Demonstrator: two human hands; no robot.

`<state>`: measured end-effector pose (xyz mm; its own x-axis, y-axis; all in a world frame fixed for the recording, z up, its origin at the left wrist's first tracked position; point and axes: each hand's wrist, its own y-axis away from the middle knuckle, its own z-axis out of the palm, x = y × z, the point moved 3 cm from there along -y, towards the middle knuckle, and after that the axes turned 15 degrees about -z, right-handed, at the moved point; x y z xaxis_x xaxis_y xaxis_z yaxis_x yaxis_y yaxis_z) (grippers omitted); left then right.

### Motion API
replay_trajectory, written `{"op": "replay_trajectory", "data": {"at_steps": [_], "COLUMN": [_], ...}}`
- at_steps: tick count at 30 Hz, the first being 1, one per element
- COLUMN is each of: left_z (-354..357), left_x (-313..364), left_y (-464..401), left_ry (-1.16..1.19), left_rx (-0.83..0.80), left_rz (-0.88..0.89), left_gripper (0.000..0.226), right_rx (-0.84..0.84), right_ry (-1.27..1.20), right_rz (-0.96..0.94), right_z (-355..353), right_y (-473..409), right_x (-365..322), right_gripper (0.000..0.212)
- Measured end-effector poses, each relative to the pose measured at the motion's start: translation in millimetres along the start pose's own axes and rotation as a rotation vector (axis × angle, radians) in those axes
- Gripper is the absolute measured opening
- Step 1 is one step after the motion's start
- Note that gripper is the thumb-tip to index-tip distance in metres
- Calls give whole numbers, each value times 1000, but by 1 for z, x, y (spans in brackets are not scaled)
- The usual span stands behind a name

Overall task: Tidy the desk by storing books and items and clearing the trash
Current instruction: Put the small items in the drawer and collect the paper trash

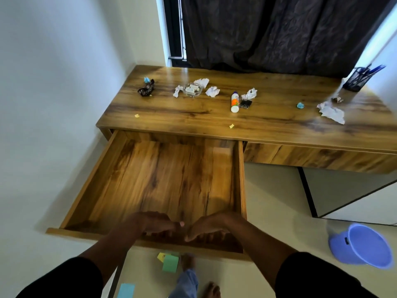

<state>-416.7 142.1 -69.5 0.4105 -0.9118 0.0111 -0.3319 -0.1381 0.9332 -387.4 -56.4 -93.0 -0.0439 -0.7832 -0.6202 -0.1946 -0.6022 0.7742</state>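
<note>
Wooden drawer (pixel 154 181) pulled wide open, both hands on its near front edge: left hand (pixel 150 222) and right hand (pixel 212 226) side by side, fingers (pixel 165 226) curled over the lip, gripping it. Nothing visible inside. Stuff to stash sits up at 12 o'clock on the counter (pixel 268 127): glue bottle (pixel 234 102), long axis running 12-to-6, well apart from both hands, right hand probably nearer.

No legible text — glue bottle (pixel 234 102) label blurred.
</note>
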Motion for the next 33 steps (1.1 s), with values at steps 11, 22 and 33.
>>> {"op": "replay_trajectory", "data": {"at_steps": [11,22,33], "left_z": [-33,-164,-349], "left_x": [14,67,113], "left_y": [-24,-38,-63], "left_ry": [-106,38,197], "left_rx": [-103,334,881], "left_rz": [31,368,373], "left_gripper": [40,8,14], "right_rx": [94,513,990], "right_ry": [-149,-209,241], "right_rz": [-30,-229,-328], "right_z": [-33,-168,-359], "right_y": [14,12,-2], "right_x": [14,-9,-117], "right_gripper": [60,4,15]}}
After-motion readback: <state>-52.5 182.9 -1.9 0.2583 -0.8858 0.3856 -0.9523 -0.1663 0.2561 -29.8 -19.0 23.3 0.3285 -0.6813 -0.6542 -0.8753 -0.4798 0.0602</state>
